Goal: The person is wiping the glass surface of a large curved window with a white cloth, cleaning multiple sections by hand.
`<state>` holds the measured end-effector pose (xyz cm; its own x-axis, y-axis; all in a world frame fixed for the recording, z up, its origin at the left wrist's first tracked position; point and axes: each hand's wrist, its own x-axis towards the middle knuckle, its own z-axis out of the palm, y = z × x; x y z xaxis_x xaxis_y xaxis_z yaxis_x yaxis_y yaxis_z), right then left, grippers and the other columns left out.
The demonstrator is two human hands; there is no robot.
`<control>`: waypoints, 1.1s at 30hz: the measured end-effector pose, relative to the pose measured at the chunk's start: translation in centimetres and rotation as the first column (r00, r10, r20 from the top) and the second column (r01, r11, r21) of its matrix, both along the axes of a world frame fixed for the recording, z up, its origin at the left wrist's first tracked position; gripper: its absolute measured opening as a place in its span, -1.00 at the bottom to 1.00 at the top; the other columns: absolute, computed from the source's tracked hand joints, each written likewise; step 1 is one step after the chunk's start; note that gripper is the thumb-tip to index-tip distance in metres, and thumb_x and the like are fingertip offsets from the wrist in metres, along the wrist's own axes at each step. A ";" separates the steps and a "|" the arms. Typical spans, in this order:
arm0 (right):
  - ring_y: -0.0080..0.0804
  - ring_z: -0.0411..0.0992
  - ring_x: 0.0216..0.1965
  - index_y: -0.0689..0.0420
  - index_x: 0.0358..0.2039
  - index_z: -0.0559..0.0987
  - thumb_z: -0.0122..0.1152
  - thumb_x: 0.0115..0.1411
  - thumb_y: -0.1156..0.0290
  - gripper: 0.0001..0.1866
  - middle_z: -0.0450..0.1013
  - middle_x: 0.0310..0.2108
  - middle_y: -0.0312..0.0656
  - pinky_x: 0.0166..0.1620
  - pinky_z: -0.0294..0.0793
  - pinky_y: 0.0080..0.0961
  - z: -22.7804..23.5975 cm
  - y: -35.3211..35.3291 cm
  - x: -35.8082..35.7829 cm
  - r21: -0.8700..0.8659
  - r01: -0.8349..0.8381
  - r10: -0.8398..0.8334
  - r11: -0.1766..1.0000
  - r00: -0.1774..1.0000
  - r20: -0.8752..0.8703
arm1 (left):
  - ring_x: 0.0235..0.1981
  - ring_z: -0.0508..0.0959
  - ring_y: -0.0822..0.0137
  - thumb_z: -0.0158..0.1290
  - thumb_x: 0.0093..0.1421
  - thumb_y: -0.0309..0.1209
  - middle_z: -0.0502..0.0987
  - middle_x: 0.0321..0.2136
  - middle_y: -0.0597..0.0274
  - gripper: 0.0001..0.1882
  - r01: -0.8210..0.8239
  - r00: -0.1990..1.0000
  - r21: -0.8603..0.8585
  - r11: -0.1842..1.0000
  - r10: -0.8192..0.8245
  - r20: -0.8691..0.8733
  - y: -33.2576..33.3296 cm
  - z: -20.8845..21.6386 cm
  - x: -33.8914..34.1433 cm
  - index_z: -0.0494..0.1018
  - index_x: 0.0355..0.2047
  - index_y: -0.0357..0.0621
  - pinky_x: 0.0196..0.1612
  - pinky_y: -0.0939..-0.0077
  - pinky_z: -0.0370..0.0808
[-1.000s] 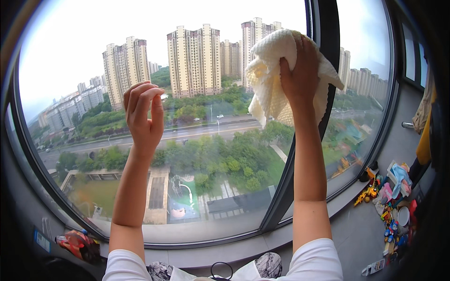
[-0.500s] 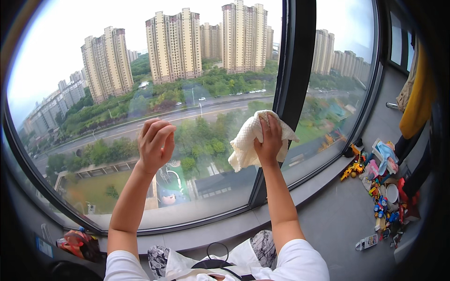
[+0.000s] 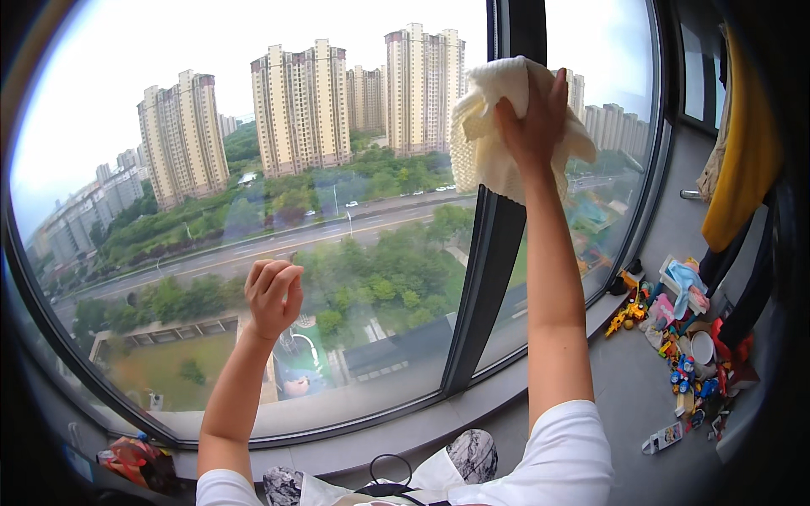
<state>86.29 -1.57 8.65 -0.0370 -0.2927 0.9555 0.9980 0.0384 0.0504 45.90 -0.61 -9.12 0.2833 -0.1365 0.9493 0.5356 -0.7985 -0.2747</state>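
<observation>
My right hand presses a cream-white textured cloth against the upper part of the dark window post. Its fingers are spread over the bunched fabric, which covers the post and hangs over glass on both sides. My left hand is raised in front of the large left window pane, its fingers curled into a loose fist with nothing visible in them. Whether that hand touches the glass, I cannot tell. A hazy patch shows on the pane between my hands.
A grey ledge runs below the window. Toys and a white bowl lie piled on the floor at right. Yellow cloth hangs above them. A red bag sits at lower left. Tall buildings stand outside.
My right hand has moved up and to the right with the cloth, higher along the post. My left hand sits slightly lower, fingers still curled. The whole view has shifted a little.
</observation>
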 end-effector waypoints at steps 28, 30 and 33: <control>0.25 0.05 0.20 0.12 0.08 0.31 0.28 -0.16 0.14 -0.25 0.06 0.21 0.17 0.17 0.02 0.13 -34.7 -1.2 -0.9 -0.293 -0.143 0.058 0.945 0.958 -0.281 | -0.45 0.49 0.15 0.00 0.05 -0.63 0.51 -0.46 0.12 -0.85 0.072 0.962 -0.024 0.997 -0.076 -0.263 -2.6 -3.7 2.8 0.46 -0.33 -0.26 -0.39 0.41 0.44; 0.26 0.04 0.20 0.12 0.07 0.31 0.29 -0.17 0.13 -0.24 0.05 0.21 0.19 0.17 0.01 0.13 -37.4 -1.1 -1.4 -0.306 -0.181 0.089 0.935 0.953 -0.291 | -0.48 0.48 0.22 0.07 -0.07 -0.61 0.49 -0.48 0.21 -0.79 0.128 0.937 -0.100 0.987 -0.154 -0.312 -2.7 -7.3 4.3 0.47 -0.35 -0.20 -0.44 0.45 0.42; 0.28 0.01 0.21 0.12 0.06 0.30 0.30 -0.22 0.16 -0.22 0.02 0.21 0.21 0.18 -0.01 0.15 -41.4 -1.1 -2.4 -0.381 -0.205 0.065 0.902 0.935 -0.348 | -0.52 0.47 0.30 0.12 -0.18 -0.59 0.46 -0.50 0.28 -0.73 0.138 0.914 -0.211 0.968 -0.206 -0.348 -2.7 -12.1 5.1 0.47 -0.37 -0.16 -0.51 0.52 0.38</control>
<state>83.87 -2.67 -32.78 0.3016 0.1424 0.9428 0.9399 0.1215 -0.3190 50.98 -3.30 -21.21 0.6015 -0.0529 0.7971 0.2751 -0.9230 -0.2689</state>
